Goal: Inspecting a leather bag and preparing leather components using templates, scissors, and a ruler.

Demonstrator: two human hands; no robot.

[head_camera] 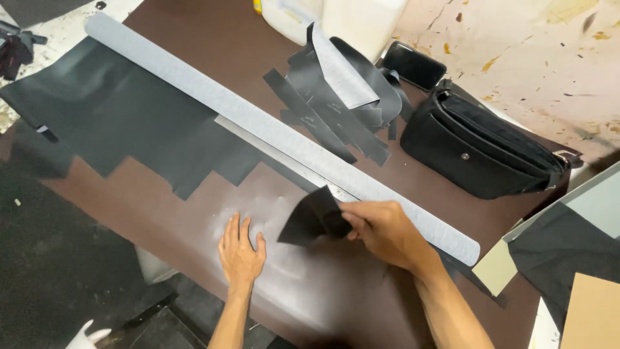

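The right hand [386,231] pinches a small black leather offcut [312,218] by its right edge, thumb and fingers clenched on it in a firm grip, so that the piece stands lifted and tilted just above the brown counter [194,213]. The left hand [239,253] lies flat on the counter just left of the offcut, fingers spread and holding nothing, its grip released.

Just beyond both hands a long grey roll [258,119] runs diagonally from far left to near right, with a metal straightedge [271,150] lying against its near side. A large black leather sheet [116,116], cut in steps along its near edge, spreads from under the roll toward the left. On the far side of the roll sits a heap of black leather strips [336,110], and to its right a black waist bag [478,148] with a dark phone [413,66] just behind it. White plastic containers [336,19] stand at the far edge. At the near right lie what seem to be cardboard pieces [591,310] beside more dark material.
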